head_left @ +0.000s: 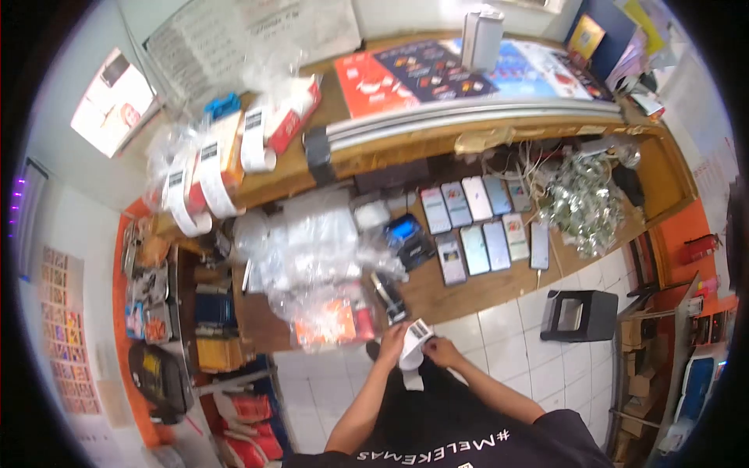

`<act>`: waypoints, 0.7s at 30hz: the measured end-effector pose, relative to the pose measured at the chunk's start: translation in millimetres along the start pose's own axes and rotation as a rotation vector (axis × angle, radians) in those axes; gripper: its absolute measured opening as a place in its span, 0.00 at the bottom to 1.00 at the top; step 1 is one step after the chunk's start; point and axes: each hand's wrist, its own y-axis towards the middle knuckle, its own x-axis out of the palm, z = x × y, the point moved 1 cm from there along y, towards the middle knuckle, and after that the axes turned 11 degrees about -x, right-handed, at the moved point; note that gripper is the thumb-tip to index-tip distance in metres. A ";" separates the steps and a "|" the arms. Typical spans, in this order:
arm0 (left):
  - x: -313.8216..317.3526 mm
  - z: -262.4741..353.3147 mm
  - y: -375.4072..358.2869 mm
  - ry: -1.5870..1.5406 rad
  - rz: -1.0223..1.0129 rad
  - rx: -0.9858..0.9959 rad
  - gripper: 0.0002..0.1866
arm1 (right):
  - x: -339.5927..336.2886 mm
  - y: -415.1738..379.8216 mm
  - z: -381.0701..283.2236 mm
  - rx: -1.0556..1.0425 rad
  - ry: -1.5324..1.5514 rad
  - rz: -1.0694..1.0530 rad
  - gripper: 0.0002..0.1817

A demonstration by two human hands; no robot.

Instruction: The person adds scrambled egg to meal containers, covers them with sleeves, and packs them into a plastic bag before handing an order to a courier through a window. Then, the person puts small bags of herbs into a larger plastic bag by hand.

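Observation:
In front of my body, past the desk's front edge, a white paper label [415, 341] with black print hangs between my hands, its lower end curling down. My left hand [392, 343] has its fingers closed on the label's left side. Close to its right side is my right hand [442, 352], with bent fingers whose tips are too small to make out. Just beyond my left hand, a black device [388, 298] lies on the desk [437, 300]. An orange and red package in clear plastic [324, 322] is left of it.
Several phones [473, 249] lie in rows on the desk, right of a blue and black device [406, 234]. Silvery crumpled material [585, 204] is at the right. Labelled parcels [209, 175] sit on the upper shelf [437, 148]. A black stool [581, 316] stands on the floor.

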 end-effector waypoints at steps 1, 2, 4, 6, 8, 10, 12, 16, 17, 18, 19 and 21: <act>2.8 -18.4 9.5 0.030 0.042 0.023 0.19 | 4.4 4.6 12.1 0.037 -0.068 -0.055 0.18; 5.6 -34.1 25.3 0.057 0.088 0.037 0.19 | 6.8 8.3 20.1 0.025 -0.114 -0.058 0.18; 5.0 -46.6 33.2 0.205 0.157 0.056 0.18 | 7.7 17.1 18.6 0.058 -0.216 -0.148 0.18; -1.4 -47.7 19.9 0.243 0.262 0.114 0.16 | 5.7 20.3 8.1 0.010 -0.234 -0.239 0.19; -13.3 -25.4 -21.8 0.182 0.403 0.197 0.12 | 8.5 22.1 -2.5 -0.165 -0.219 -0.318 0.19; -36.3 -42.4 -46.2 0.016 0.470 0.246 0.11 | 10.8 24.1 -55.1 -0.098 -0.202 -0.405 0.18; -65.7 -38.9 -83.2 -0.151 0.530 0.162 0.11 | 36.1 29.2 -81.9 -0.225 -0.215 -0.478 0.16; -135.0 -35.3 -102.8 -0.058 0.784 0.253 0.08 | 90.1 61.5 -133.4 -0.347 -0.290 -0.500 0.14; -151.0 -33.4 -101.4 -0.024 0.848 0.293 0.09 | 102.0 71.7 -144.8 -0.427 -0.287 -0.457 0.14; -166.1 -26.6 -94.5 0.006 0.906 0.344 0.09 | 111.9 84.5 -153.4 -0.509 -0.290 -0.403 0.14; -179.1 -17.9 -85.8 0.034 0.959 0.402 0.09 | 117.6 95.5 -169.1 -0.498 -0.354 -0.410 0.15; -198.6 0.2 -67.3 0.078 0.989 0.478 0.11 | 122.1 112.6 -195.6 -0.468 -0.488 -0.405 0.15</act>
